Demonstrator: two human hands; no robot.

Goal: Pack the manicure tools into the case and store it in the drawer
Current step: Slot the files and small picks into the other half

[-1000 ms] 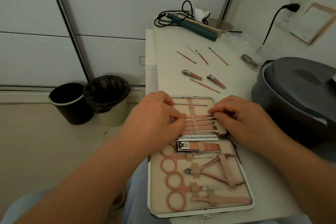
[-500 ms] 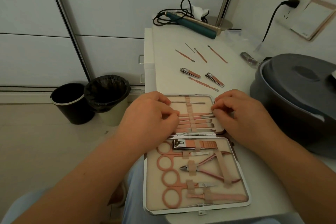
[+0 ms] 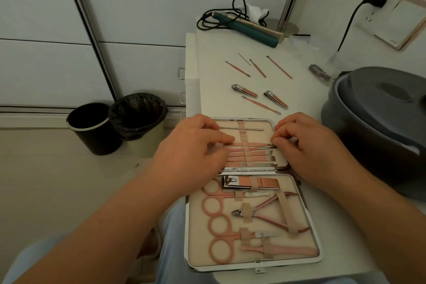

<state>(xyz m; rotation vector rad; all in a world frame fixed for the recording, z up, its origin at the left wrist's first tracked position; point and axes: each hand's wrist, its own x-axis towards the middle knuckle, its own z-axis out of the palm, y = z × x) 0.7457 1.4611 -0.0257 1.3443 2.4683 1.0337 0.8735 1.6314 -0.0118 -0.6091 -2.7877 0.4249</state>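
The person is sitting at a white table with the open case lying flat in front of them. Both hands are working on the far half of the case, the half at 12 o'clock.

The left hand is lying curled over the left ends of the thin pink tools, with its fingertips pressing down on them. The right hand is at 3 o'clock of that half. Its thumb and first finger are pinching the tip of one thin pink tool, which is lying under the middle strap. I think they are sliding this tool into its place.

The near half, at 6 o'clock, is looking full. The scissors, the nippers and a big clipper are sitting under their straps.

The job is about half done, I think. More tools are waiting on the table at 12 o'clock, well apart from the case: two small clippers, a pink pusher and four thin sticks.

Next, a hand is going to have to reach out for one of these. The sticks are thin and flat, so picking them up is going to need careful fingertips. I cannot tell which drawer is meant, though handles are showing at 11 o'clock.
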